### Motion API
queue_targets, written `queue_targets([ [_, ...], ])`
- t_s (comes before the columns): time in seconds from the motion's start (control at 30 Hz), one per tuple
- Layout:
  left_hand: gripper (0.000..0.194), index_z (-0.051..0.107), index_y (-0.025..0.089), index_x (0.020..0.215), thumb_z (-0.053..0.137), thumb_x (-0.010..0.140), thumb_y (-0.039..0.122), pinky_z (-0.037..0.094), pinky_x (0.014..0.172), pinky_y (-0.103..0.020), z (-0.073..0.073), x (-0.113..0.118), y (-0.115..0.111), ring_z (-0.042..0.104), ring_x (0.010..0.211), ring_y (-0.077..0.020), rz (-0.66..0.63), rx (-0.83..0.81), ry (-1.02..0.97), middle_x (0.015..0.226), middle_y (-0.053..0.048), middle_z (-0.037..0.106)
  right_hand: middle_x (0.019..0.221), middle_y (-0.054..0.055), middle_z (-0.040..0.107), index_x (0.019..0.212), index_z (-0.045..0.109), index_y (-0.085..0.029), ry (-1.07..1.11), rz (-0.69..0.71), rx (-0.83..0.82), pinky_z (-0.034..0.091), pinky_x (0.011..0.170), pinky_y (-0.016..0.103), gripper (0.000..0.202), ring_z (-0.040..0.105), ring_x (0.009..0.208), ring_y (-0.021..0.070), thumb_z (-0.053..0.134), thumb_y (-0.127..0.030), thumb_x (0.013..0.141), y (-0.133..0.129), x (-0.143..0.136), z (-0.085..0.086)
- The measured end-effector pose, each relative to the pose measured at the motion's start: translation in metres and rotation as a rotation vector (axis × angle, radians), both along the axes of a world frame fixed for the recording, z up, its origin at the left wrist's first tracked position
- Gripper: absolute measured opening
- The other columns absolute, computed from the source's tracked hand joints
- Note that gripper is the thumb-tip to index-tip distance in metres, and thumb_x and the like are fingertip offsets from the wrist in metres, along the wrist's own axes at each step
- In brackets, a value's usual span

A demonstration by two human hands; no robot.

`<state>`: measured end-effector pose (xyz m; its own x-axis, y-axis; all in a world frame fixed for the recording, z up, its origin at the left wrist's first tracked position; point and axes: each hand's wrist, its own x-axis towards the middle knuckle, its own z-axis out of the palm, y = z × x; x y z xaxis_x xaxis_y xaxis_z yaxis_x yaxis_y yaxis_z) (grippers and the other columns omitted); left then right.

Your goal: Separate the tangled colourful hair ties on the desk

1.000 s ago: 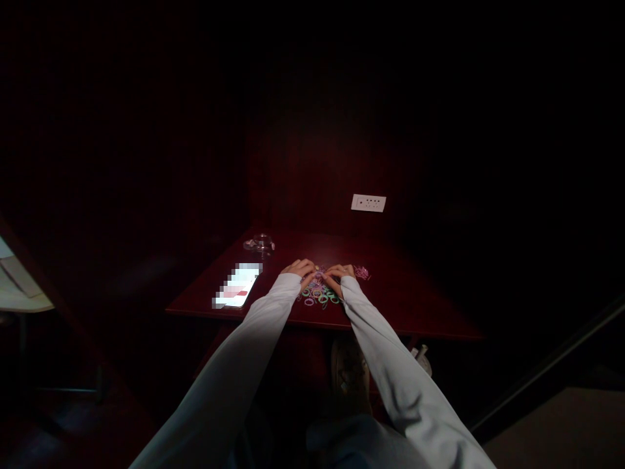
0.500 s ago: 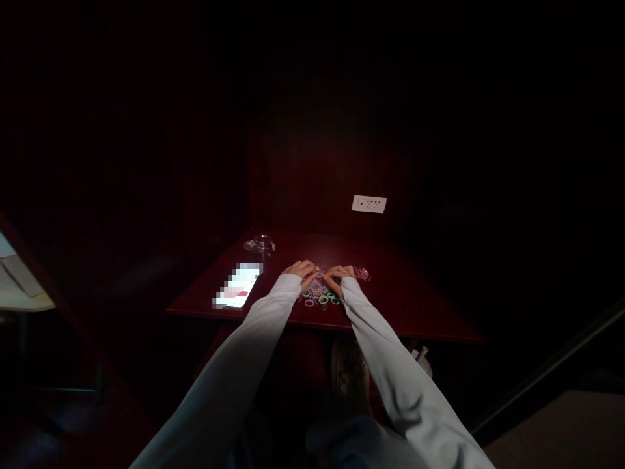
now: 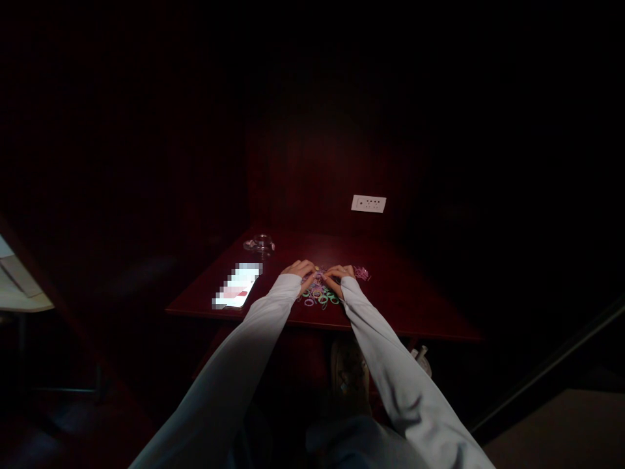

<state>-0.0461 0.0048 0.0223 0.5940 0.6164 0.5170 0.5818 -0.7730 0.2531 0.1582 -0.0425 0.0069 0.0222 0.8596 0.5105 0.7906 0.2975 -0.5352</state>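
Forearms (image 3: 266, 312) converge, left hand (image 3: 297, 268) and right hand (image 3: 340, 272) over bands (image 3: 318, 293), fingers curled, grip unclear.

I sit at a glossy dark-red worktop (image 3: 410, 299), its front edge toward me. Behind it rises a back wall (image 3: 307, 176) of similar deep red, with a white socket panel (image 3: 368, 204) mounted above the worktop's far edge, right of its middle. To the worktop's left stands a dark side wall (image 3: 127, 195); farther left, a pale table (image 3: 19, 301) shows in part. Faint light falls on the worktop's centre; right of it, nearly everything sinks into black.
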Motion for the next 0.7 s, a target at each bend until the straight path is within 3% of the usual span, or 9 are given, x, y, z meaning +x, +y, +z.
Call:
queue_targets([
  [0.27,0.020,0.069,0.023,0.107,0.049,0.107,0.028,0.052,0.096,-0.034,-0.0051,0.0010,0.0044,0.061,0.108,-0.0212,0.007,0.034,0.010,0.123,-0.004,0.072,0.103,0.006,0.077,0.089,0.085,-0.032,0.017,0.028,0.034,0.042,0.098,0.043,0.039,0.054,0.108,0.0278,0.061,-0.062,0.098,-0.0008,-0.0006,0.0001],
  [0.7,0.019,0.072,0.024,0.109,0.053,0.105,0.029,0.050,0.093,-0.033,-0.0040,0.0021,0.0041,0.058,0.109,-0.0207,0.003,0.030,0.055,0.127,-0.003,0.070,0.103,0.006,0.077,0.086,0.084,-0.032,0.037,0.044,0.011,0.040,0.099,0.043,0.032,0.053,0.110,0.0282,0.065,-0.055,0.097,-0.0057,-0.0028,0.0047],
])
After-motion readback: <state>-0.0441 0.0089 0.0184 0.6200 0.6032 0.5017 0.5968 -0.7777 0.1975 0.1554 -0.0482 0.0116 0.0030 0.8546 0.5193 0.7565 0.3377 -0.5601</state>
